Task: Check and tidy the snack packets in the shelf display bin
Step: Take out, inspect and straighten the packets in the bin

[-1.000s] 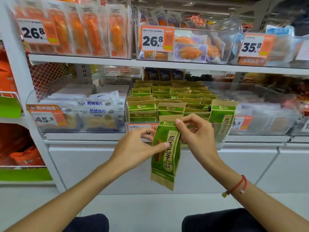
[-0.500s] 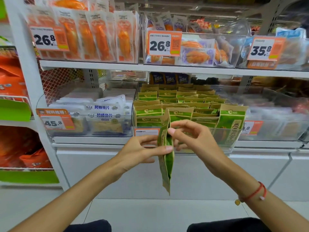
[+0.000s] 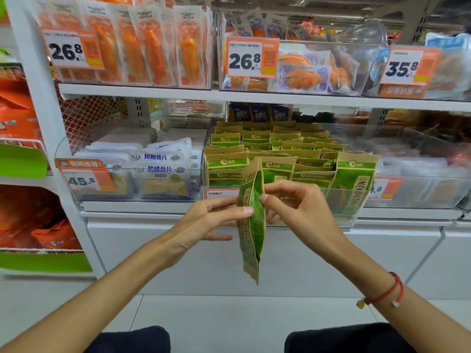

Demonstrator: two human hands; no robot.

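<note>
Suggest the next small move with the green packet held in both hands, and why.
Probably turn the green packet face-on and slot it upright into the clear bin. The left hand and right hand pinch it edge-on in front of the bin, whose other packets stand upright in rows, faces forward.

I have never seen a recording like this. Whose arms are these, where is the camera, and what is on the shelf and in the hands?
There is no machine here. The arms belong to a person, and the one camera sits on that person's head, looking forward and down, so you see both arms from above.

The left hand and right hand together pinch one green packet, turned edge-on to the camera, in front of the shelf.

Behind it, a clear bin holds rows of the same green packets. The bin to its left holds white fish packets. The shelf above carries orange packets and price tags.
</note>
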